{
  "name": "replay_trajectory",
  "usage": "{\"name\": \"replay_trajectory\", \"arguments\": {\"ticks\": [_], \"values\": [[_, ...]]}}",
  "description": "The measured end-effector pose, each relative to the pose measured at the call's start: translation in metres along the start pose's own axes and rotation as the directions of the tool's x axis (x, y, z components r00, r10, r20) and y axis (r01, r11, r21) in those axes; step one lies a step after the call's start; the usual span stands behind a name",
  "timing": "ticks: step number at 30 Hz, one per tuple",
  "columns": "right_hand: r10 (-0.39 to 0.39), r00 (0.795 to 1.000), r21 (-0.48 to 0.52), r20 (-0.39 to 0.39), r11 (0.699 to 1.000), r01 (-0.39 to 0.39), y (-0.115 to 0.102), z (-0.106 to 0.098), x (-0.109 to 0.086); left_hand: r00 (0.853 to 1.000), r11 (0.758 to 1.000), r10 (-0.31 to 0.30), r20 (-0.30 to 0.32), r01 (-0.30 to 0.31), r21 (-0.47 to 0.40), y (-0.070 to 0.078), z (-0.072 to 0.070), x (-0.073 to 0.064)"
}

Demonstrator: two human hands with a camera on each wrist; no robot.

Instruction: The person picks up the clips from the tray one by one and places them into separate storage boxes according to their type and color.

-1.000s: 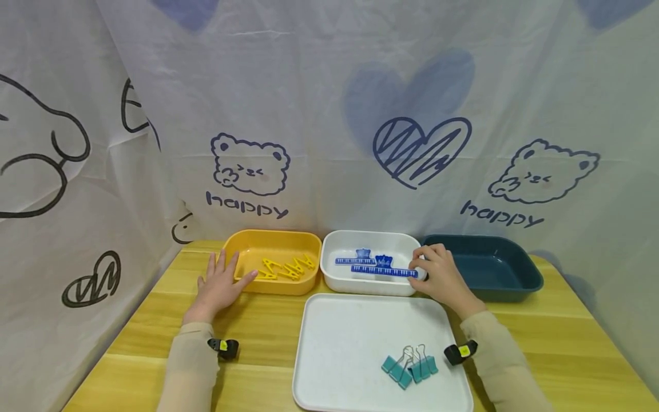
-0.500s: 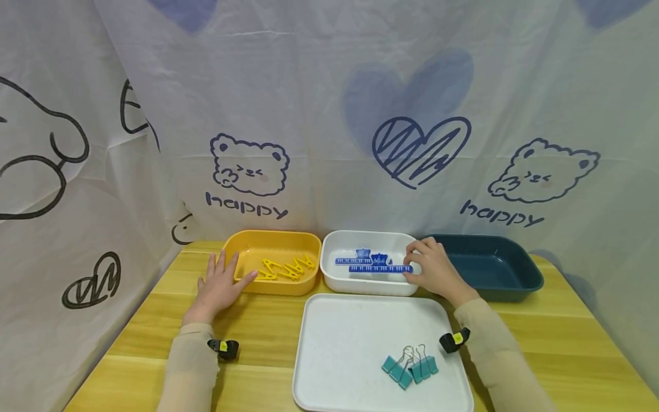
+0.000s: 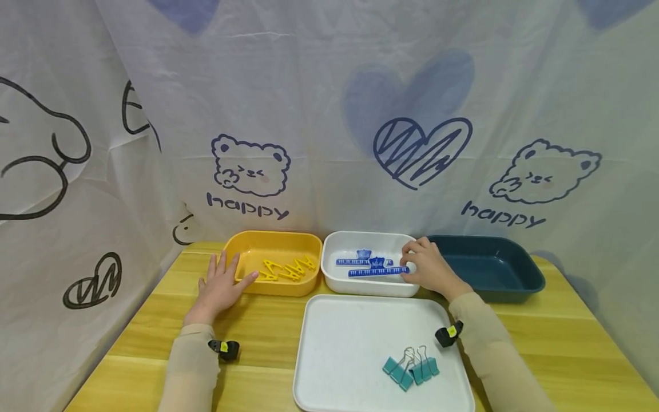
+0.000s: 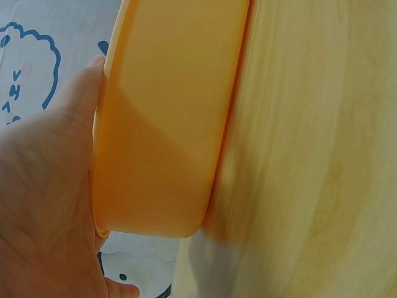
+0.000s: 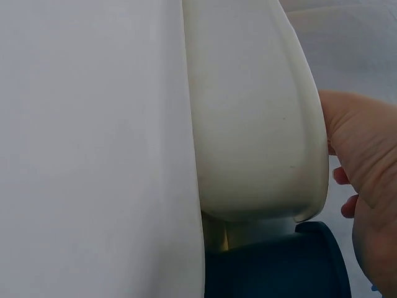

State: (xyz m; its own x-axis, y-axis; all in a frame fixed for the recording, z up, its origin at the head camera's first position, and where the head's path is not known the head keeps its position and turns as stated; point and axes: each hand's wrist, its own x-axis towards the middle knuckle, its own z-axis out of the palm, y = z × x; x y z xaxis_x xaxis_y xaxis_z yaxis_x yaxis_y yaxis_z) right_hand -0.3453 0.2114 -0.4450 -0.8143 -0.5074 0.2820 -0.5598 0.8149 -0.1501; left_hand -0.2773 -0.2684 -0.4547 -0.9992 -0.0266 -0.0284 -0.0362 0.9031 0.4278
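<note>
In the head view my right hand (image 3: 431,269) reaches over the right end of the white bin (image 3: 368,286). Its curled fingers hold the right end of a blue sheet-music clip (image 3: 378,271) with a piano-key strip. A second clip of this kind (image 3: 352,262) lies just behind it in the bin. The right wrist view shows the hand (image 5: 372,167) over the bin's rim, its fingertips mostly hidden by the wall. My left hand (image 3: 218,289) lies with spread fingers on the near left rim of the yellow bin (image 3: 275,288), which holds several yellow clothespins (image 3: 290,272).
A dark teal bin (image 3: 489,266) stands right of the white one. In front lies a white tray (image 3: 355,349) bearing teal binder clips (image 3: 424,371) (image 3: 399,375). A printed curtain (image 3: 329,143) hangs behind the wooden table (image 3: 257,355).
My right hand has moved slightly left inside the white bin, and the front blue sheet-music clip has shifted left with it. My left hand has stayed on the yellow bin.
</note>
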Motion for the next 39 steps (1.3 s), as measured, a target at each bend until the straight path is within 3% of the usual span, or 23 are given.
{"name": "replay_trajectory", "arguments": {"ticks": [16,25,39], "values": [[-0.068,0.994,-0.028,0.085,0.997,0.071,0.007,0.003,0.013,1.0,1.0,-0.01,0.002,0.01,0.009,0.001,0.001,-0.001],[-0.019,0.984,-0.016,0.175,1.0,0.022,0.007,0.004,0.018,1.0,1.0,-0.01,-0.001,0.01,0.005,0.001,0.0,-0.001],[0.07,0.967,-0.033,0.244,0.997,-0.064,0.002,0.009,0.026,1.0,1.0,-0.004,0.0,0.004,0.007,0.005,-0.003,-0.004]]}}
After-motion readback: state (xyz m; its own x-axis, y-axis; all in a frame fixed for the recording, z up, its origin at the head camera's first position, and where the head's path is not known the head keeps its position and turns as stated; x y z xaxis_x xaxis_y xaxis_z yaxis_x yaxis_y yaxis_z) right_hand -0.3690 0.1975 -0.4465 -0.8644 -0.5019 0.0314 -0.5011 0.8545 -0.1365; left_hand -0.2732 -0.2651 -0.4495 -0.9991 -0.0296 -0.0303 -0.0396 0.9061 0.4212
